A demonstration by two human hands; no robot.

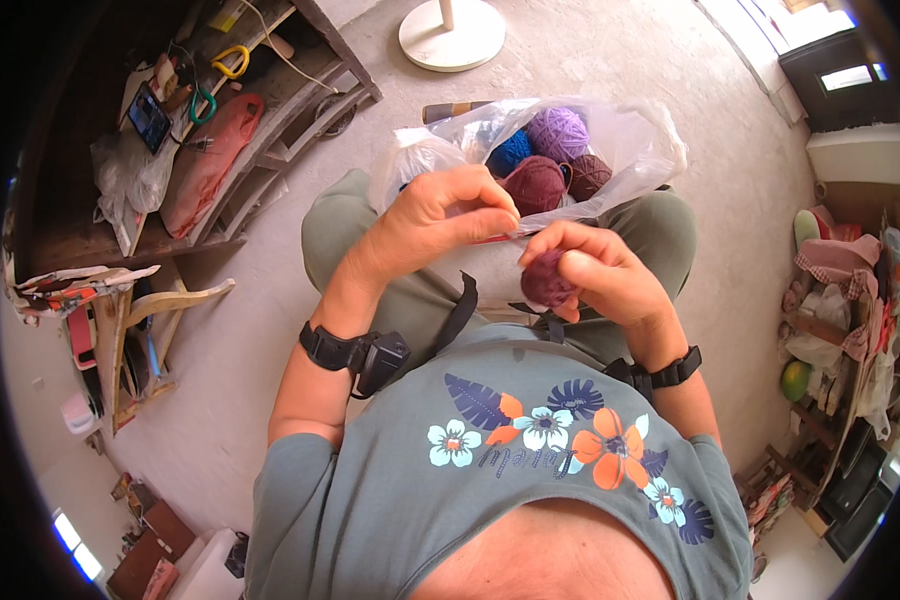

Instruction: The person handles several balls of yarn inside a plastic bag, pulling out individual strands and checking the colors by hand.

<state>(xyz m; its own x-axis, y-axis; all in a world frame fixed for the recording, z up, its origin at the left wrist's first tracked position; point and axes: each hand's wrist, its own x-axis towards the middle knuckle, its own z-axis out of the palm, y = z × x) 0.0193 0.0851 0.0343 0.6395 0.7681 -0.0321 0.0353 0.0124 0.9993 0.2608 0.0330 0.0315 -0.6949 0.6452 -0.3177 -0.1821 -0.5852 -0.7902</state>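
Maroon yarn ball (547, 280) clamped in right hand (607, 272), left hand (428, 215) pinched together, bag rim (670, 150) beyond, floor (745, 215) either side

The translucent plastic bag (650, 145) sits ahead of the person, beyond the left hand (430, 215) and the right hand (610, 270). It contains 4 yarn balls: the round blue ball (510, 153) on the left, the round lilac ball (558, 132) behind, the round maroon ball (533, 187) in front, the round dark brown ball (590, 176) on the right. A small round maroon yarn ball (547, 281) is in the right hand (nearer the body than the bag). Behind the bag stands a white disc-shaped base (452, 45).
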